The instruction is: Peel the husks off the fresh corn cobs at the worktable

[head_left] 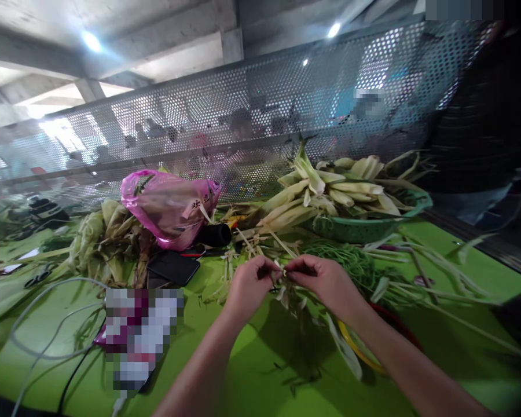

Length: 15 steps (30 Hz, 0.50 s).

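My left hand [254, 282] and my right hand [319, 277] meet over the middle of the green table [238, 370], thumbs and forefingers pinched close together. Between them they grip a thin corn husk strip [283, 292], whose pale, ragged ends hang below the fingers. The exact spot where the fingertips meet is too small to make out. Just right of my right hand lies a heap of green strands [351, 260]. Under my right forearm, a ring-shaped yellow and red rim [364, 353] shows, with a loose pale husk leaf [346, 350] beside it.
A green basket [373, 229] heaped with corn husks [338, 185] stands at the back right. Behind my left hand are a pink plastic bag [169, 205] and a black phone [176, 267]. Cables [47, 353] and a pixelated packet cover the left. A perforated metal screen [191, 133] borders the table.
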Motion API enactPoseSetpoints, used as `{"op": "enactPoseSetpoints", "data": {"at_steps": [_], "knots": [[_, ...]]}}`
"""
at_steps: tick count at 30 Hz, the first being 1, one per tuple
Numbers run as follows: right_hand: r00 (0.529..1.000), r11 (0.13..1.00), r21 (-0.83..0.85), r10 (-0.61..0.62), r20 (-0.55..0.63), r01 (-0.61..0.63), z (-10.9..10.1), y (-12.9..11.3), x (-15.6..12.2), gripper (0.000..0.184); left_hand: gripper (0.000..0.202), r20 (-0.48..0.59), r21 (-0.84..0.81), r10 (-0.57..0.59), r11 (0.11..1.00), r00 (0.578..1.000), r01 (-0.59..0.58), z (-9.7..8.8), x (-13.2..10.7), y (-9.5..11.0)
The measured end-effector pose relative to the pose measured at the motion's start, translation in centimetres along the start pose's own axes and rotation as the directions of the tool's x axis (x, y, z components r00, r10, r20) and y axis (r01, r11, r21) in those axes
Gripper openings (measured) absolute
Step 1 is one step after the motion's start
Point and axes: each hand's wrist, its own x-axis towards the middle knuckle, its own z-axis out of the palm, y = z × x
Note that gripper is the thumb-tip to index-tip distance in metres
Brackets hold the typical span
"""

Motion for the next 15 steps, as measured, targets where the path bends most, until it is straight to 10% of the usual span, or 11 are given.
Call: {"op": "enactPoseSetpoints", "data": {"at_steps": [15], "knots": [[0.998,0.975,0.216,0.062,-0.018,-0.057,0.68,0.23,0.08,0.028,0.007,0.024,-0.050,-0.005,0.999,1.000,0.006,0.33,-0.08,0.34]]}}
